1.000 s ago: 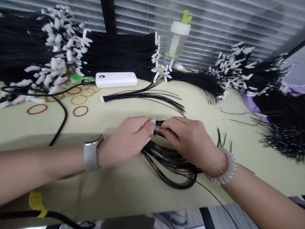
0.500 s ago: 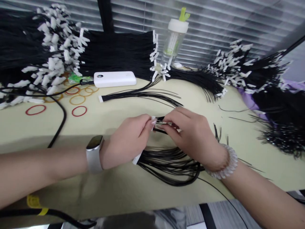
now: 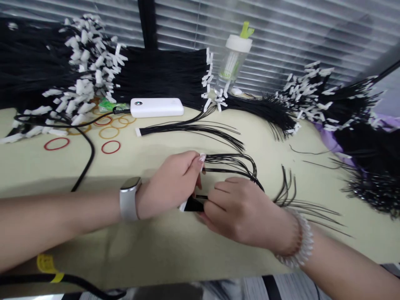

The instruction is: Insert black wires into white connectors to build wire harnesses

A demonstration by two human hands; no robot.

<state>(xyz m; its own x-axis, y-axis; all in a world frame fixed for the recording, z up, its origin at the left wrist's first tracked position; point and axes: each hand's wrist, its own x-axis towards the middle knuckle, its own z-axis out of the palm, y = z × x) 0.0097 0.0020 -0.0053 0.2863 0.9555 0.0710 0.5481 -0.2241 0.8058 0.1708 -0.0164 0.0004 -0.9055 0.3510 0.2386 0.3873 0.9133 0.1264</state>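
Black wires held in two hands above a pale yellow table (image 3: 150,254). The left hand (image 3: 171,179) is closed, thumb and fingers pinching an upper connector (image 3: 202,158), a small white block partly hidden by the thumb. From it the looped wires (image 3: 233,156), thin, dark and slightly glossy, run rightward in separate strands, bend round and drop behind the right hand (image 3: 242,212). A lower connector (image 3: 183,206), also white, shows as a tilted edge beneath the left hand; whether those fingers grip it cannot be told. Next to it the gathered wires (image 3: 193,205) lie flat and dense, like a ribbon, and the right hand is closed around them. Loose wire ends (image 3: 289,185) emerge past the right wrist, some rising, others fanning over the table. Well behind the hands lies a similar harness (image 3: 190,127), its white connector at the left.
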